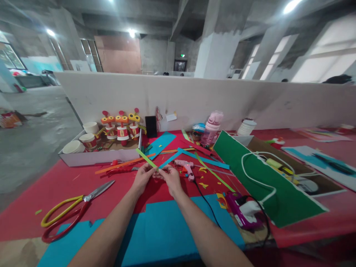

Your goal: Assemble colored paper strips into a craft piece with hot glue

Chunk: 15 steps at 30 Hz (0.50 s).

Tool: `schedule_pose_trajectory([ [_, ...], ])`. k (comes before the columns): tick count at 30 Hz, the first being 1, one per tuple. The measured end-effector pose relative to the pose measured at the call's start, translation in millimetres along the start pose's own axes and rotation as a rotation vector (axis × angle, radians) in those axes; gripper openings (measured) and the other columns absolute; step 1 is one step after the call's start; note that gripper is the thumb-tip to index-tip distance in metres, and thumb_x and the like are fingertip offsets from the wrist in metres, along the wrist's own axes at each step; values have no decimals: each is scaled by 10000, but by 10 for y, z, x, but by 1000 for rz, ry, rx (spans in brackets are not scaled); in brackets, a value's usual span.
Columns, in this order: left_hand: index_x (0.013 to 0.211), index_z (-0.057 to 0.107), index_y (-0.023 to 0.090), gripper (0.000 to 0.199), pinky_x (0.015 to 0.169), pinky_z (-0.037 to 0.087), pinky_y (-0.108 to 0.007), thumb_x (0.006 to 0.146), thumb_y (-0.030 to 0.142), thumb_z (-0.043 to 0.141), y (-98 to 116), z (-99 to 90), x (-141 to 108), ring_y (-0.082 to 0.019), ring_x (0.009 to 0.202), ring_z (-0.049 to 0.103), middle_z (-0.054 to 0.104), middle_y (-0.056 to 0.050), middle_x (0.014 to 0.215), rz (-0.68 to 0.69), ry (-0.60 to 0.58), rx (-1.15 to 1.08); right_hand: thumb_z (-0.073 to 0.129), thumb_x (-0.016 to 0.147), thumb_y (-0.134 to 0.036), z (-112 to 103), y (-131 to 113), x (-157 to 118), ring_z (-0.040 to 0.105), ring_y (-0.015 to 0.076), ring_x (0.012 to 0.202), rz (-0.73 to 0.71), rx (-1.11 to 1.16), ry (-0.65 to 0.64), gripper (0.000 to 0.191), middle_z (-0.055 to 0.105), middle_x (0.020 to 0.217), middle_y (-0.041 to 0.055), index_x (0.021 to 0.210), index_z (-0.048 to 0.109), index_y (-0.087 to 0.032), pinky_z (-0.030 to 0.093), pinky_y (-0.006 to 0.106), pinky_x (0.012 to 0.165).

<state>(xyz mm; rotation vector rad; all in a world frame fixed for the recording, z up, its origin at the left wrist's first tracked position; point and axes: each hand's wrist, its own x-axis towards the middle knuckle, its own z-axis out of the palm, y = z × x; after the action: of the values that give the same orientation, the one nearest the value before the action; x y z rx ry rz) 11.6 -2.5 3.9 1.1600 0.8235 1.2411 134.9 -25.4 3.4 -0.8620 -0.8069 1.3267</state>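
Observation:
My left hand (144, 177) pinches the lower end of a light green paper strip (146, 158), which slants up to the left. Close beside it, my right hand (171, 178) grips a blue paper strip (170, 159) that angles up to the right. The two strips' ends come together between my fingertips, where the fingers hide the exact overlap. A pink glue gun (187, 167) lies on the red-covered table just right of my right hand. More strips, including an orange one (122, 164), lie around my hands.
Large scissors (86, 198) with yellow and red handles lie at left. A white box (94, 158) holds cups and several paper-cup figures (122, 131). Blue sheets (172, 226) lie under my forearms. At right are a purple power strip (241, 211) and a green-sided box (250, 181); a pink bottle (213, 128) stands behind.

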Motion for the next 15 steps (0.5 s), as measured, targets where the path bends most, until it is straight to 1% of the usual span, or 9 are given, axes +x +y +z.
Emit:
schedule_pose_trajectory([
  [4,718,634,133,263,561,430,-239,621,351,745,-17,-47,18,-130,573,551,626,-24,641,-5,40,71,767,567,-354,18,-25,-26,659,164,598,38,-33,-41,341,642,650,-1,744,548,-161,552,307,625],
  [7,703,630,132,259,563,429,-243,635,360,732,7,-66,14,-130,564,545,615,-24,617,-6,14,98,768,558,-357,-3,-32,-13,653,157,612,52,-61,-55,334,638,648,-7,728,556,-163,549,307,658],
  [11,710,595,145,254,556,424,-233,724,392,651,53,-36,-7,-103,527,512,571,-3,584,33,-16,26,751,580,-363,-52,-5,25,632,135,630,-25,-101,46,294,624,648,-16,689,561,-166,532,282,680],
  [15,723,593,146,246,527,398,-215,707,377,673,61,16,-21,-91,510,492,575,2,595,-12,-20,80,717,627,-367,-79,44,40,611,129,639,-111,-119,67,260,625,664,-12,718,577,-168,510,269,669],
])
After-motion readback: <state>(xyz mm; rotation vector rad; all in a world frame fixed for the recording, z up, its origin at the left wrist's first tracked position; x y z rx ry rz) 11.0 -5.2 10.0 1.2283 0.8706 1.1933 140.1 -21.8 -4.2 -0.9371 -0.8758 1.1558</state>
